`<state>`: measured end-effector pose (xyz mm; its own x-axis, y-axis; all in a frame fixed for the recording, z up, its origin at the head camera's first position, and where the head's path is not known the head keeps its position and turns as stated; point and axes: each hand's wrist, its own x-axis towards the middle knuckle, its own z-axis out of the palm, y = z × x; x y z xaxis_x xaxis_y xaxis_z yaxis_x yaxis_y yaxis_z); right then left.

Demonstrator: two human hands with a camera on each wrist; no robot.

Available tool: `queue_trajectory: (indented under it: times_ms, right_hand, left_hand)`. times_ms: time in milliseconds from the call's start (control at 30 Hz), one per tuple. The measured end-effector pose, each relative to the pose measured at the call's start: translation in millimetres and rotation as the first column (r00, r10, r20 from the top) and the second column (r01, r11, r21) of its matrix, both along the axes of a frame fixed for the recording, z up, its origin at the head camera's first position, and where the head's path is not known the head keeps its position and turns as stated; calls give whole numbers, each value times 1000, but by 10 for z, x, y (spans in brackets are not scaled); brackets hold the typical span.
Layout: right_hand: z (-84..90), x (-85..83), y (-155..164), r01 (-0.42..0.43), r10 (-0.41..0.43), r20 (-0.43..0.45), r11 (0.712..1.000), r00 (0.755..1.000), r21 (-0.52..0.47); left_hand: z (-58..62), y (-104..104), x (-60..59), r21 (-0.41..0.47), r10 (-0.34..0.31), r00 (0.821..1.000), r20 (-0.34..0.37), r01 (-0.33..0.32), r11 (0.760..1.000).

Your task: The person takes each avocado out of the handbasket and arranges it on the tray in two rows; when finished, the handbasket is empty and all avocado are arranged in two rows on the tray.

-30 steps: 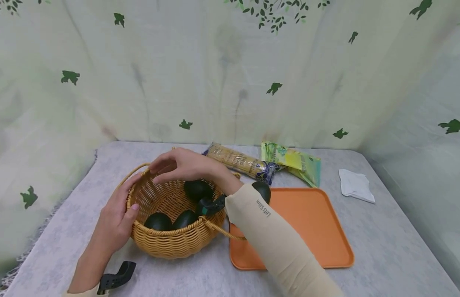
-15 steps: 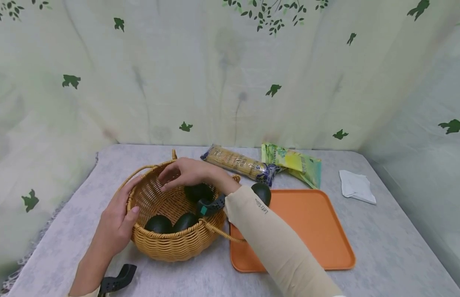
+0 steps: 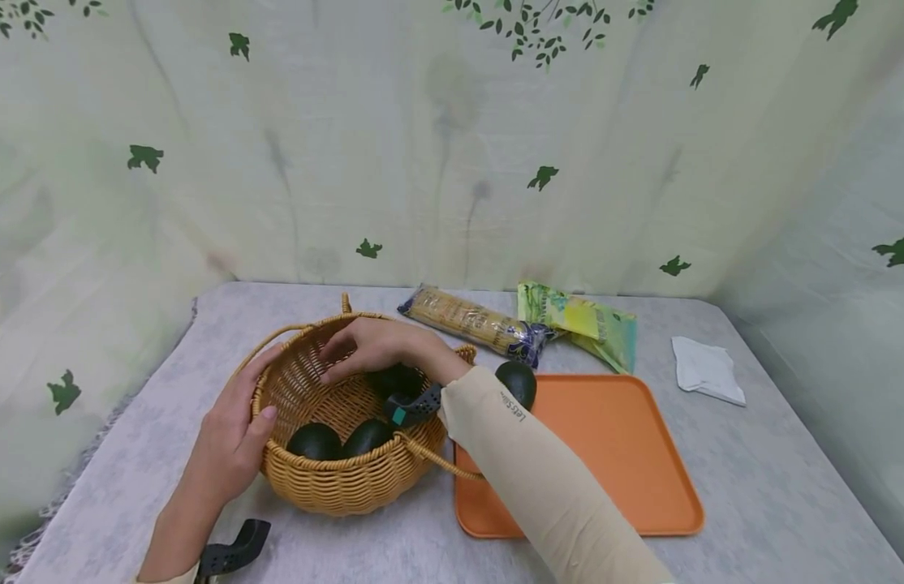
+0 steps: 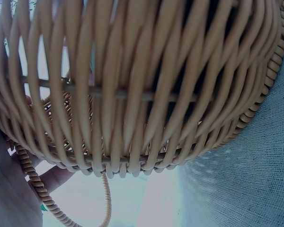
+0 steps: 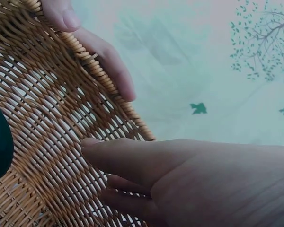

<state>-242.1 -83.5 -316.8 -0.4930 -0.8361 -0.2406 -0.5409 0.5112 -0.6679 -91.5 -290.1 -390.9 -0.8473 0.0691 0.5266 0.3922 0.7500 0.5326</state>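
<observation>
Our left hand [image 3: 229,442] grips the near-left rim of the wicker basket [image 3: 335,478], thumb hooked inside and fingers curled round the outside wall; the left wrist view shows only the weave up close with a bit of palm. The basket stands on the bench [image 3: 751,478], left of the orange tray [image 3: 613,454]. Two dark avocados [image 3: 315,440] lie side by side at its near wall. Our right hand [image 3: 375,345] reaches in from the right, fingers loosely spread and straight, hovering just over a third avocado [image 3: 397,380] at the far right of the basket; we cannot tell whether they touch it. A fourth avocado [image 3: 516,381] rests on the tray's far-left corner. Beyond lie a cracker packet [image 3: 470,320], a green packet [image 3: 579,324] and a white napkin [image 3: 706,370].
</observation>
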Motion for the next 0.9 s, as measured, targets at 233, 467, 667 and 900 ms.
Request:
queue_trajectory:
  times_ms: [233,467,667,900]
  right_hand:
    - [-5,17,-2,-8,8,-8,1000,1000,30]
    - [-25,30,-8,-11,12,-7,995,1000,97]
    - [-29,41,-41,-31,46,-65,976,997,215]
    - [-44,46,-51,-53,75,-92,973,993,225]
  left_hand:
    - [6,10,9,-10,4,1000,5,-4,1000]
    - [14,22,12,-14,8,1000,1,-8,1000]
    - [11,21,13,-21,12,1000,-7,-12,1000]
    - [2,0,3,-4,8,1000,-17,-8,1000]
